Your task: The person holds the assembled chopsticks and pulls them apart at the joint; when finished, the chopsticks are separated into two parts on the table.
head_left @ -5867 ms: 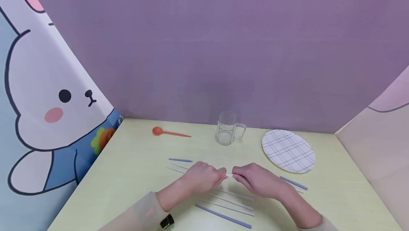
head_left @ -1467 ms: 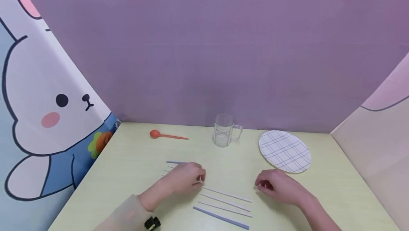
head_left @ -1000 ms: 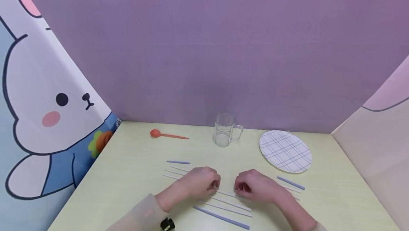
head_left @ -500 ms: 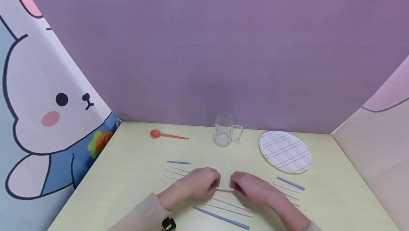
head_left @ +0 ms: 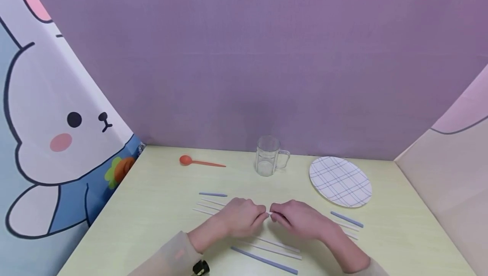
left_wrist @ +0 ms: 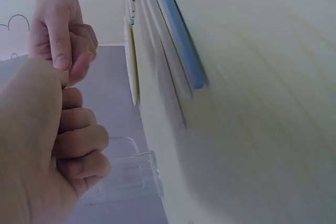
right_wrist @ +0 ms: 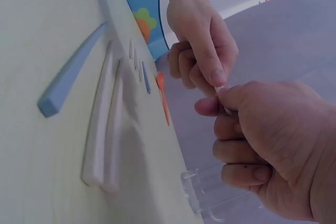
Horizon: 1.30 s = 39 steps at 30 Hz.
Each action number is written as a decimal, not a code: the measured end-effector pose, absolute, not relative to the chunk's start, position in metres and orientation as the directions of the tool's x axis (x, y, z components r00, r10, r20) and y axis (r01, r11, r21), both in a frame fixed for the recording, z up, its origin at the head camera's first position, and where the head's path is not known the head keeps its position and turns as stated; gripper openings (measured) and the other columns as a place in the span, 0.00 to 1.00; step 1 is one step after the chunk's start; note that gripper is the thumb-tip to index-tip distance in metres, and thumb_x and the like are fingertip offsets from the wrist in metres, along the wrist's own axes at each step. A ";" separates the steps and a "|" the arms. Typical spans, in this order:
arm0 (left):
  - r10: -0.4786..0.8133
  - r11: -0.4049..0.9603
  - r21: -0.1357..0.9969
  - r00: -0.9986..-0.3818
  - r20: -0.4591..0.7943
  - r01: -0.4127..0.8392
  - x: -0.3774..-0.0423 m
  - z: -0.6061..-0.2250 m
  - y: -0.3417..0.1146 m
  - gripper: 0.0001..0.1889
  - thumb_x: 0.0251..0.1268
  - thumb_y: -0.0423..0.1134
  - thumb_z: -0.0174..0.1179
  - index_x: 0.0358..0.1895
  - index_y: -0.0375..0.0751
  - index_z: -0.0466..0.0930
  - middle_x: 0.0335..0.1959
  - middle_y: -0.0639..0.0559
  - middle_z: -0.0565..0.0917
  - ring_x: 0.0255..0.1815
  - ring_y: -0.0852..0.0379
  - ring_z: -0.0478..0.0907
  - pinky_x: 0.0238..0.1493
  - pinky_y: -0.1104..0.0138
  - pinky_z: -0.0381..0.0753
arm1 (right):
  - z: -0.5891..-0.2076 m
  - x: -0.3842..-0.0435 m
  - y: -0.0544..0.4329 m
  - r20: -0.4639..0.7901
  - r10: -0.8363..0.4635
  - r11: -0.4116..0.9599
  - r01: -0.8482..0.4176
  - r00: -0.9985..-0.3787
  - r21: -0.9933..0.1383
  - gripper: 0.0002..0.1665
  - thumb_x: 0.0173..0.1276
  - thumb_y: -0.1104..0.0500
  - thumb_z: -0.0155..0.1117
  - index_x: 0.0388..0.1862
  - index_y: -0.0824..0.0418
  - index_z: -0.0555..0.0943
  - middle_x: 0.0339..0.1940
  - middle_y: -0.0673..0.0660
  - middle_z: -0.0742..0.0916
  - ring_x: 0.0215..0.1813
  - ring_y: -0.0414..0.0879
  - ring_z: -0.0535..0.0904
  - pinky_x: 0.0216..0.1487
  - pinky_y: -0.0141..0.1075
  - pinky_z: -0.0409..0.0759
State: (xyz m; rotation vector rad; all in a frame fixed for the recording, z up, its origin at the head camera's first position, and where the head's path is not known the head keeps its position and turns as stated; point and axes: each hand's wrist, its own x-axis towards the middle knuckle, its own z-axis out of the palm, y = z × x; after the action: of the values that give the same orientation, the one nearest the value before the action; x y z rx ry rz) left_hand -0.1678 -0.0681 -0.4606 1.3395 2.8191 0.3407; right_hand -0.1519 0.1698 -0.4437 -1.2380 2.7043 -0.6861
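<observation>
pinches a white stick [head_left: 270, 213] in left hand [head_left: 244, 217] and right hand [head_left: 300, 218]
holds it above the table [head_left: 164, 208], mostly hidden by curled fingers, near other white sticks [right_wrist: 100, 121] and a clear mug [head_left: 268, 157]

spoon [head_left: 195, 162] left of mug [head_left: 267, 157]; plate [head_left: 340, 182] right of mug; sticks [head_left: 264, 260] before mug, on table [head_left: 160, 191]
</observation>
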 end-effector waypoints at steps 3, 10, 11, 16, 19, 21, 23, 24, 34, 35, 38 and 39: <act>0.776 0.602 0.173 -0.622 0.102 0.780 -0.167 -0.457 -0.069 0.23 0.88 0.51 0.45 0.25 0.53 0.68 0.14 0.64 0.60 0.16 0.66 0.61 0.22 0.72 0.61 | -0.438 -0.152 0.173 0.107 -0.758 0.543 -0.714 -0.643 -0.442 0.16 0.87 0.55 0.53 0.32 0.49 0.75 0.23 0.35 0.68 0.25 0.26 0.62 0.31 0.23 0.66; 0.780 0.592 0.127 -0.605 0.158 0.796 -0.159 -0.446 -0.068 0.23 0.88 0.51 0.47 0.25 0.51 0.68 0.15 0.63 0.58 0.16 0.66 0.58 0.20 0.72 0.60 | -0.430 -0.150 0.179 0.121 -0.779 0.500 -0.725 -0.615 -0.474 0.17 0.87 0.55 0.53 0.33 0.53 0.74 0.22 0.36 0.61 0.24 0.26 0.55 0.29 0.22 0.60; 0.778 0.595 0.113 -0.606 0.166 0.796 -0.157 -0.445 -0.067 0.23 0.88 0.50 0.47 0.25 0.51 0.68 0.15 0.63 0.58 0.16 0.66 0.58 0.20 0.72 0.60 | -0.430 -0.150 0.180 0.123 -0.781 0.494 -0.727 -0.612 -0.477 0.17 0.87 0.54 0.52 0.33 0.52 0.74 0.23 0.36 0.61 0.24 0.26 0.55 0.30 0.22 0.60; 0.774 0.611 0.050 -0.609 0.173 0.790 -0.154 -0.443 -0.066 0.22 0.87 0.51 0.48 0.26 0.52 0.69 0.14 0.64 0.58 0.15 0.66 0.57 0.19 0.72 0.59 | -0.431 -0.151 0.181 0.136 -0.794 0.468 -0.739 -0.592 -0.485 0.16 0.87 0.54 0.52 0.32 0.49 0.72 0.23 0.37 0.61 0.25 0.25 0.55 0.29 0.21 0.60; 0.780 0.607 0.034 -0.603 0.168 0.794 -0.153 -0.441 -0.067 0.22 0.87 0.51 0.47 0.25 0.52 0.70 0.14 0.64 0.58 0.15 0.67 0.56 0.19 0.72 0.59 | -0.430 -0.152 0.181 0.152 -0.806 0.443 -0.752 -0.573 -0.489 0.16 0.87 0.55 0.53 0.32 0.49 0.71 0.23 0.37 0.61 0.25 0.25 0.55 0.29 0.21 0.59; 0.782 0.604 0.032 -0.600 0.166 0.796 -0.152 -0.440 -0.068 0.23 0.87 0.51 0.48 0.25 0.52 0.70 0.14 0.63 0.57 0.15 0.66 0.55 0.19 0.72 0.58 | -0.430 -0.152 0.181 0.164 -0.813 0.422 -0.760 -0.558 -0.493 0.16 0.87 0.56 0.53 0.32 0.49 0.71 0.23 0.38 0.61 0.25 0.25 0.55 0.30 0.20 0.59; 0.782 0.605 0.032 -0.601 0.165 0.796 -0.152 -0.439 -0.068 0.23 0.87 0.51 0.48 0.25 0.51 0.69 0.14 0.63 0.57 0.15 0.66 0.55 0.18 0.72 0.58 | -0.429 -0.152 0.181 0.179 -0.818 0.407 -0.769 -0.547 -0.494 0.16 0.87 0.57 0.53 0.32 0.49 0.70 0.23 0.39 0.62 0.25 0.25 0.54 0.30 0.20 0.58; 0.779 0.608 0.033 -0.605 0.164 0.793 -0.151 -0.438 -0.068 0.23 0.88 0.51 0.47 0.25 0.51 0.69 0.14 0.63 0.57 0.15 0.66 0.55 0.18 0.72 0.58 | -0.429 -0.153 0.181 0.186 -0.818 0.401 -0.772 -0.544 -0.493 0.16 0.87 0.57 0.53 0.32 0.49 0.70 0.23 0.39 0.61 0.25 0.25 0.54 0.29 0.19 0.58; 0.740 0.650 0.032 -0.643 0.196 0.759 -0.148 -0.432 -0.067 0.22 0.87 0.50 0.49 0.27 0.50 0.72 0.14 0.62 0.60 0.14 0.65 0.58 0.17 0.70 0.60 | -0.424 -0.156 0.180 0.223 -0.809 0.407 -0.792 -0.544 -0.456 0.15 0.87 0.57 0.54 0.33 0.49 0.70 0.23 0.39 0.61 0.26 0.25 0.55 0.31 0.18 0.59; 0.737 0.653 0.023 -0.643 0.208 0.757 -0.148 -0.431 -0.066 0.21 0.87 0.50 0.49 0.27 0.49 0.73 0.14 0.62 0.60 0.14 0.65 0.58 0.17 0.70 0.60 | -0.423 -0.156 0.180 0.228 -0.807 0.408 -0.793 -0.545 -0.453 0.15 0.86 0.57 0.54 0.33 0.49 0.70 0.23 0.39 0.61 0.26 0.25 0.55 0.31 0.18 0.59; 0.731 0.660 0.002 -0.642 0.233 0.752 -0.147 -0.430 -0.067 0.21 0.86 0.49 0.51 0.27 0.49 0.73 0.13 0.62 0.61 0.13 0.65 0.57 0.16 0.69 0.59 | -0.421 -0.158 0.180 0.230 -0.807 0.407 -0.795 -0.544 -0.450 0.14 0.87 0.57 0.53 0.34 0.48 0.71 0.24 0.38 0.61 0.26 0.25 0.56 0.32 0.18 0.59; 0.731 0.659 -0.004 -0.639 0.241 0.752 -0.147 -0.429 -0.067 0.20 0.86 0.49 0.51 0.27 0.49 0.73 0.13 0.61 0.61 0.13 0.65 0.57 0.16 0.70 0.59 | -0.420 -0.158 0.181 0.228 -0.808 0.406 -0.793 -0.544 -0.454 0.14 0.87 0.57 0.53 0.34 0.48 0.71 0.24 0.38 0.61 0.26 0.25 0.56 0.31 0.18 0.59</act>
State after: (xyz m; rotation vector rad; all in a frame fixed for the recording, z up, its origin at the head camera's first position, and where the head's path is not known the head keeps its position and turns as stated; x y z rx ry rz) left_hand -0.1474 -0.0667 -0.4291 1.3889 3.0606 0.1633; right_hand -0.1579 0.1806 -0.4205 -1.4868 2.6108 -0.8186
